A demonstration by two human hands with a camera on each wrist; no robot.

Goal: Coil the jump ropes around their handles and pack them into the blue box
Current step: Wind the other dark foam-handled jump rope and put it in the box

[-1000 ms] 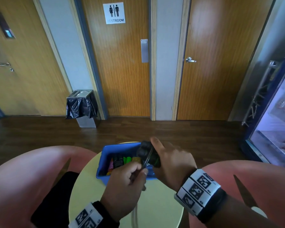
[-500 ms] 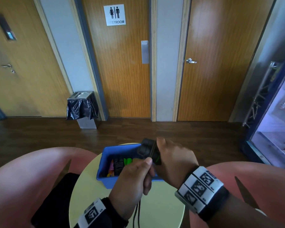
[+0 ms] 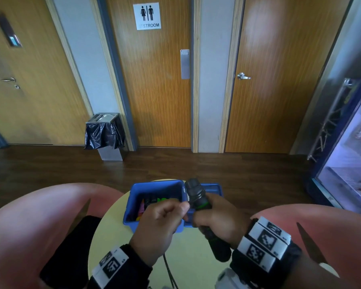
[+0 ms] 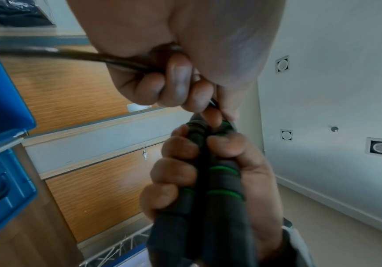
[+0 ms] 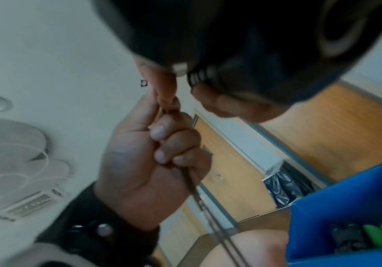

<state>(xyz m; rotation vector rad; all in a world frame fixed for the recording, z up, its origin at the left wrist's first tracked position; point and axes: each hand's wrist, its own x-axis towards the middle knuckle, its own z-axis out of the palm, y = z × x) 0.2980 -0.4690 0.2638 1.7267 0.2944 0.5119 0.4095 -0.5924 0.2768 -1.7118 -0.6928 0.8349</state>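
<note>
Below the "RESTROOM" sign, right hand grips handles; left hand pinches rope.

Doors: three brown wood doors stood at the back.
Sign: a restroom sign was on the middle one.
Bin: a bin with a black bag stood on the dark floor.
Fridge: a lit fridge stood far right.
</note>
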